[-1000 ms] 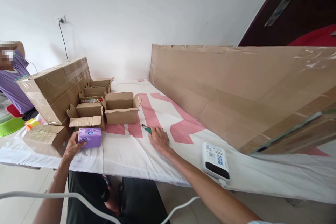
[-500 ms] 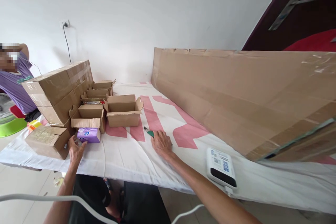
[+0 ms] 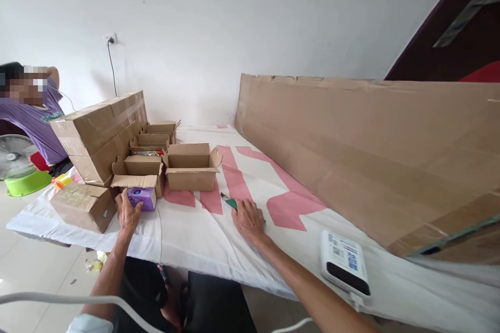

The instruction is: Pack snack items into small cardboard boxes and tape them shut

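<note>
My left hand (image 3: 128, 213) is at the left end of a purple tissue pack (image 3: 147, 200), fingers over its top edge and thumb at its front. The pack sits on the table in front of an open cardboard box (image 3: 137, 181), whose front flap hangs just above it. Further right, my right hand (image 3: 249, 218) lies low on the cloth, closed over a green-handled box cutter (image 3: 231, 202). The cutter's tip points away to the left; most of the handle is under my palm.
Another open box (image 3: 191, 179) stands to the right, with more open boxes behind. A closed carton (image 3: 80, 205) and stacked taped cartons (image 3: 97, 127) are at left. A white device (image 3: 344, 260) with a cable lies right, before a long cardboard panel (image 3: 332, 140). A person (image 3: 37, 125) sits at far left.
My left hand has moved from beside the tissue pack onto its left end. My right hand stays on the box cutter. The whole view has shifted slightly, so things appear further right.
</note>
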Available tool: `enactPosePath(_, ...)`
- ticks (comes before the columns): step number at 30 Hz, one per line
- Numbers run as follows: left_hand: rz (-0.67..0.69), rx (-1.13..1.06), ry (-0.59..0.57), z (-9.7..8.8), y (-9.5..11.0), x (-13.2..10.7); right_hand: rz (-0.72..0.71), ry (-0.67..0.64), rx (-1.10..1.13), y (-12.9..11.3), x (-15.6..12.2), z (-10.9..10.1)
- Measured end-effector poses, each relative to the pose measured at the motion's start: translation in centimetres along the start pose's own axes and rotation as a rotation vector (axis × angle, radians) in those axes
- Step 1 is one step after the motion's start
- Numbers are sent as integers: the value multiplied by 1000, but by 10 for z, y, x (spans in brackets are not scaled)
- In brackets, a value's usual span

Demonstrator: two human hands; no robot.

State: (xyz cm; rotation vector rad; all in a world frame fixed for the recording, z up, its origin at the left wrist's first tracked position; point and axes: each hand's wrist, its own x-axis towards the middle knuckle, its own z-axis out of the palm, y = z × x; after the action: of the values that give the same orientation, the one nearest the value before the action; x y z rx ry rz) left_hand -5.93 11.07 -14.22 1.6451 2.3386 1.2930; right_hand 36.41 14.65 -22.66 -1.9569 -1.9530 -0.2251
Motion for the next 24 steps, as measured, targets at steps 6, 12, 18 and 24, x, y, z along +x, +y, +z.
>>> enactPosePath(6, -70, -40, 139, 8, -22, -38, -13, 30, -2, 5, -1, 12)
enactPosePath(12, -86, -41, -56, 22, -15, -30, -19, 39, -7, 5, -2, 12)
enactPosePath(18, -85, -35, -81, 22, -6, -6, 7, 19, -17, 1, -2, 6)
enactPosePath(24, -60, -22, -98, 20, -7, 5, 0, 24, -14, 0, -3, 3)
